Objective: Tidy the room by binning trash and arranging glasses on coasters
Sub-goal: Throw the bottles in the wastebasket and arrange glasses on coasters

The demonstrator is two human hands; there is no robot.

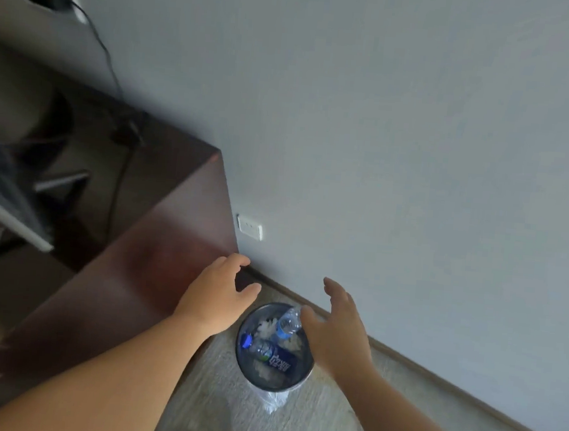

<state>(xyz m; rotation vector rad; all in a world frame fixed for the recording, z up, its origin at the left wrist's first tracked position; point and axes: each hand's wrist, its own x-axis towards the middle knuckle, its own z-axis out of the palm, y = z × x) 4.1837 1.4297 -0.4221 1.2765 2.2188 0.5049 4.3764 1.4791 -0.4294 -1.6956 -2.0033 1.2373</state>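
Note:
A round metal bin (301, 380) with a clear liner stands on the floor by the wall. Inside lie a plastic bottle with a blue label (269, 353), a second clear bottle (289, 322) near the far rim, and crumpled white tissue (268, 327). My left hand (219, 295) hovers over the bin's left rim, fingers spread, holding nothing. Over the right rim my right hand (337, 326) is also open and empty, close to the second bottle. No glasses or coasters are in view.
A dark wooden desk (157, 238) stands left of the bin, against the grey wall (403, 139). A white wall socket (249, 226) sits low beside the desk. A black cable (123, 153) runs down over the desk. Pale carpet (343, 426) surrounds the bin.

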